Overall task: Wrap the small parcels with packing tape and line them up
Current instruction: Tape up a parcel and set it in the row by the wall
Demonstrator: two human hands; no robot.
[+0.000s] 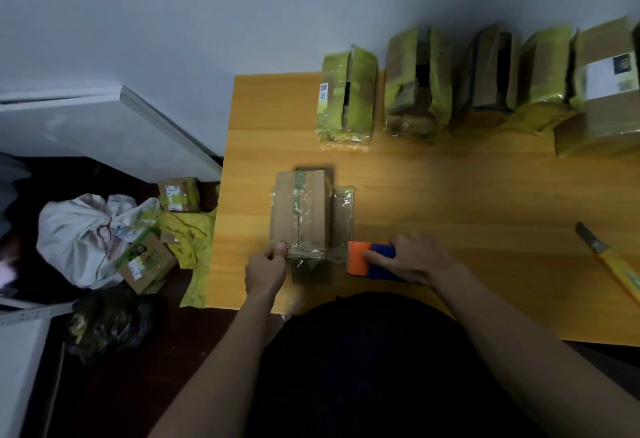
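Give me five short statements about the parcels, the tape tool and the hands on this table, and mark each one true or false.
1. The left hand pinches the clear tape at the near end of the brown parcel. True.
2. The right hand is empty. False: it holds the orange and blue tape dispenser.
3. A row of wrapped parcels stands along the far edge of the table. True.
4. The brown parcel is part of that row. False: it lies apart, near the person.
5. A knife lies at the table's left edge. False: it lies on the right.
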